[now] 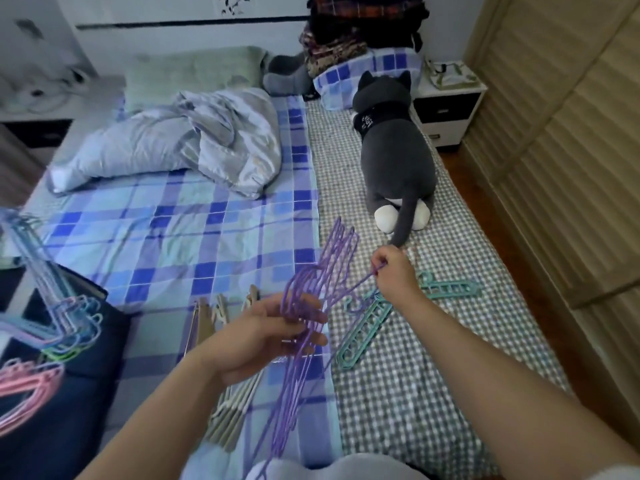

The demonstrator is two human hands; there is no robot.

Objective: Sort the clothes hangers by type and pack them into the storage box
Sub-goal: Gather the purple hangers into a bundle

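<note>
The step in hand looks like gathering one type: the person is collecting the thin purple wire clothes hangers (311,306) into a single bunch above the near middle of the bed (180,230). The left hand (266,334) grips that bunch about its middle, fingers (311,339) curled round the wires from the near side, thumb on top. The bunch stands tilted, its far ends fanning up and away, its near ends running down toward the bottom edge of the view.

To the right, the right hand (394,275) pinches the end of one purple wire between thumb and fingertips, the other fingers curled in. Whether that wire is one more hanger being drawn into the bunch or part of the bunch being straightened cannot be told.

Other types lie sorted apart: two flat teal plastic hangers with rows of holes (367,327) on the checked sheet just under the right hand, and beige clip hangers (221,341) on the bed beneath the left wrist. At the near left, pastel blue, green and pink plastic hangers (62,327) are stacked in or over a dark fabric storage box (86,393); which of the two is unclear.

The next move probably calls for lining the pinched wire up with the rest, hooks together, then carrying the bunch left to the box without snagging.
</note>
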